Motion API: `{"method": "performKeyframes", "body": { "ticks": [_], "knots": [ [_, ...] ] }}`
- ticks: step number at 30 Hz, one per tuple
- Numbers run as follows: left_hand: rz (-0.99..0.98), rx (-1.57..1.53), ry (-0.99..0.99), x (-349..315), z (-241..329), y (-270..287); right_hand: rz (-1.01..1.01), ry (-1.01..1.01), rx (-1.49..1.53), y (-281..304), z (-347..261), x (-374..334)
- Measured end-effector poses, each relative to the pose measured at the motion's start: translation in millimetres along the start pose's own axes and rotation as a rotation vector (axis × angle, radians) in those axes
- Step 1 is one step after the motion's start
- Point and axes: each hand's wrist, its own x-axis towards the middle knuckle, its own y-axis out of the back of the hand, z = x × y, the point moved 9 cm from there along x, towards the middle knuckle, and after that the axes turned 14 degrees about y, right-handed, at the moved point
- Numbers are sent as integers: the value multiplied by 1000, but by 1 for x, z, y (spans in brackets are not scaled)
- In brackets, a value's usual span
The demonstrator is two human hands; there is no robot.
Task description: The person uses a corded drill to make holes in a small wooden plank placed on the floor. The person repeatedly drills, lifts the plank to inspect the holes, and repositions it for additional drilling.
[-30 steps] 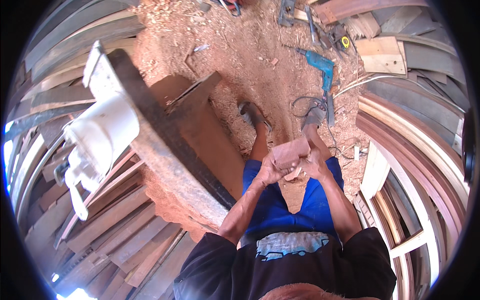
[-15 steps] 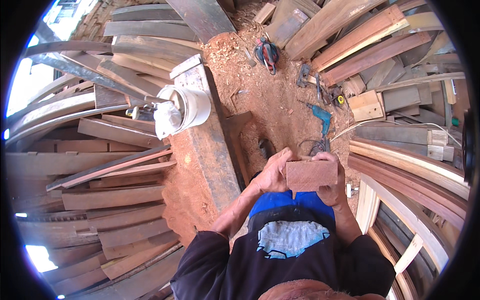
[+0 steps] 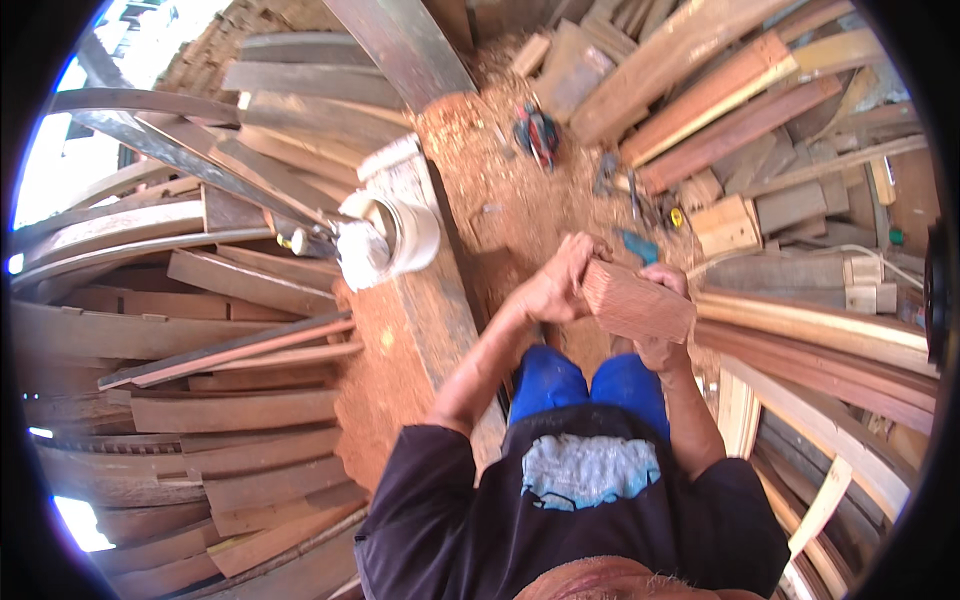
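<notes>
Between my two hands is a thick reddish-brown wood block [image 3: 637, 302], held up in front of my knees and tilted down toward the right. My left hand [image 3: 560, 280] is closed on its left end, with the fingers curled over the far side. My right hand [image 3: 664, 335] grips the right end; part of it shows above the block and part below, the rest hidden behind the wood. Just past the block, the teal power drill [image 3: 640, 246] on the floor is mostly covered from sight.
Left of me runs a long timber beam [image 3: 440, 330] carrying a white bucket [image 3: 412, 238] with a white bag. A red-and-black power tool [image 3: 536, 135] and a yellow tape measure [image 3: 677, 217] lie among shavings. Stacked boards [image 3: 240, 410] line the left, more planks [image 3: 820, 350] the right.
The block has been raised a little, moved away from my body and turned, its right end now lower. Both hands moved with it, and it covers more of the drill.
</notes>
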Motion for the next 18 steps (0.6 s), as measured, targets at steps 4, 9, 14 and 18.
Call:
{"method": "performKeyframes", "body": {
  "ticks": [4,9,14,18],
  "knots": [
    [535,-133,419,-44,-100,-21,-12,-54,-119,3,25,0],
    [229,-1057,1095,-106,-182,-140,30,-115,-258,22,33,-7],
    [-256,-1777,1137,-101,-101,-197,-61,-200,-269,28,43,-40],
    [-298,-2094,899,-81,-55,-180,124,-299,76,6,20,-51]
  ]
}}
